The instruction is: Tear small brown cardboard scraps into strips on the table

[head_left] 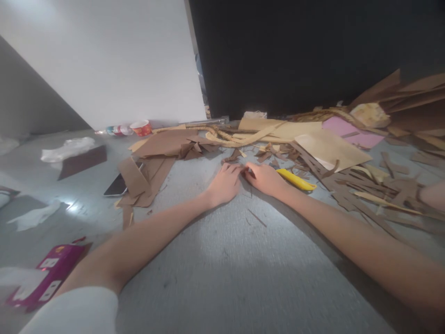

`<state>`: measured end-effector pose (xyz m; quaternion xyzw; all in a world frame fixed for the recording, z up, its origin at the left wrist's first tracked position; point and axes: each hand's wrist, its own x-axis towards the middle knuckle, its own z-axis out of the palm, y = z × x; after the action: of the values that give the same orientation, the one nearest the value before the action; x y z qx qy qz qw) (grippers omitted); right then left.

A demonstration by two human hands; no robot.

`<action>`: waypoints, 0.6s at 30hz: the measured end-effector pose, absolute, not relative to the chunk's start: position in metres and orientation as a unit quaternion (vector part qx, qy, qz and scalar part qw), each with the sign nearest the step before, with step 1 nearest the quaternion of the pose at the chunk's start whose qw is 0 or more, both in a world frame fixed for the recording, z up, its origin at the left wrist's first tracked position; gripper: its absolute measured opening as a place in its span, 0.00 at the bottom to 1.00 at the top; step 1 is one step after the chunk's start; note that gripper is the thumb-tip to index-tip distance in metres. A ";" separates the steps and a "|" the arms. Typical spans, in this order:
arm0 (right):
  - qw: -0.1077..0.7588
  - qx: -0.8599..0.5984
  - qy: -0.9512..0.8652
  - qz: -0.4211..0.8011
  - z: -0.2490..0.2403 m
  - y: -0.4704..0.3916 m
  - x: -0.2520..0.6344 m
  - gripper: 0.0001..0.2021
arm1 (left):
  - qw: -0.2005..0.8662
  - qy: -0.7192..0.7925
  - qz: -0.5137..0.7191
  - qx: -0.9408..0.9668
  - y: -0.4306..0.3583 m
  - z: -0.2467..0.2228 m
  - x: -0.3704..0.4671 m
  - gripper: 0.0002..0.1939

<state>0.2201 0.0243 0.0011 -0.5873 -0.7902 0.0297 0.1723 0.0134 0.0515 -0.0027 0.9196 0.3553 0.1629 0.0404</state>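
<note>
One small brown piece [233, 157] lies on the tabletop [215, 264] right at the fingertips, toward the far side. The left hand [225, 183] rests palm down, its fingers bent; the right hand [264, 177] has thumb and forefinger drawn in close beside it. From here I cannot tell whether either grips anything.

By my reckoning, the work is partway: plenty of brown strips [347, 195] lie loose to the right, while broader brown sheets [163, 143] sit whole at far left. Whether the piece at the fingers is finished, I cannot say.

Just right of the right hand lies a yellow tool [296, 180], perhaps a cutter. At far left stands a red paper cup [142, 128], its contents hidden, with a bottle [118, 130] on its side next to it. Near left is a purple packet [60, 269], white tissue [29, 280] against it; what it holds inside doesn't show.
</note>
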 end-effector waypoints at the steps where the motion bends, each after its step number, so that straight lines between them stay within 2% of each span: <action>1: 0.171 -0.588 -0.790 0.031 0.001 0.024 0.220 0.13 | 0.041 0.355 0.163 0.920 0.051 -0.002 0.013 0.26; 18: 0.164 -0.586 -0.793 0.028 0.003 0.024 0.220 0.12 | 0.027 0.351 0.170 0.920 0.053 -0.005 0.014 0.26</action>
<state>0.2199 0.0243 0.0028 -0.5862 -0.7928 0.0280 0.1644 0.0138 0.0526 -0.0047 0.9205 0.3509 0.1700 0.0270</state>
